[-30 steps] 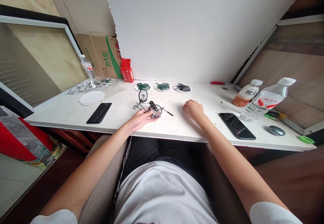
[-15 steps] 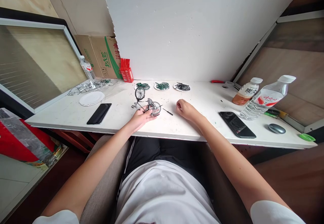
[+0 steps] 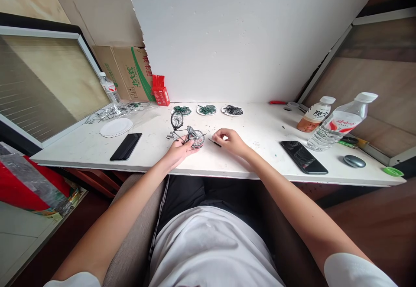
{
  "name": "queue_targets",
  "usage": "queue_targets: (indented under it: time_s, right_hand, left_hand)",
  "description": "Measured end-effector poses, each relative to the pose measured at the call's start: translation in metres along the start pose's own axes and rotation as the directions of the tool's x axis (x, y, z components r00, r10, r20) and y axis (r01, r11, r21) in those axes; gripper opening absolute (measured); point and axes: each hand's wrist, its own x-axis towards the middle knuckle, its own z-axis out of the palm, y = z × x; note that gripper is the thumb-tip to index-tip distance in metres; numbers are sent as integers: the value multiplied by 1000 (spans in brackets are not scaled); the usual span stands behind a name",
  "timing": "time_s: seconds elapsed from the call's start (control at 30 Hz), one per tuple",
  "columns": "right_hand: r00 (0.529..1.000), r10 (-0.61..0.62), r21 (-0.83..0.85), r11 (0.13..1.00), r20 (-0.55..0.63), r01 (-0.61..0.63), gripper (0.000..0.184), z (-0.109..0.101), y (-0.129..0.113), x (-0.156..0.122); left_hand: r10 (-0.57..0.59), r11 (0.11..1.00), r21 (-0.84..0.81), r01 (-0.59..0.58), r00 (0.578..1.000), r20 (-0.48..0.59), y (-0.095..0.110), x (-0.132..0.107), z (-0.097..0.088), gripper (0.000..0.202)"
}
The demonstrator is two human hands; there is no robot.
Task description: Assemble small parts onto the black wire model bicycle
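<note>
Right hand (image 3: pixel 231 140) shifted left; model bicycle (image 3: pixel 191 132) points left, long axis slanting.

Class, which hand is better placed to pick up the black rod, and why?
Probably the right hand: it is close beside the rod, though whether it grips something tiny is unclear. The left hand holds the bike.

Around our white table (image 3: pixel 268 137)
We see a red box (image 3: pixel 161 97) beside a printed carton (image 3: pixel 125 75), and an orange-bottomed bottle (image 3: pixel 313 117) behind a black phone (image 3: pixel 303 157).
</note>
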Motion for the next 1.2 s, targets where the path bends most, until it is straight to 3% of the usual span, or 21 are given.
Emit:
queue_targets:
  time_s: [0.23,0.4,0.57,1.0,1.2]
  right_hand:
    - [977,156,357,913,145,-199,44,25,-11,-6]
    - [979,168,504,839,116,-204,40,30,-2,-6]
    - [985,162,548,820,55,-165,35,33,-3,-7]
    - [991,112,596,791,74,-134,40,35,-9,-11]
    - [983,173,593,786,61,-175,38,33,-13,-12]
  left_hand:
    - [-11,1000,-5,11,1000,-4,1,1,1,31]
    - [-38,999,1,38,999,4,1,1,1,27]
    - [-36,999,10,36,999,7,1,0,3,26]
    - [-20,999,46,19,999,30,-3,3,0,28]
    - [-26,998,58,24,999,29,-4,3,-1,30]
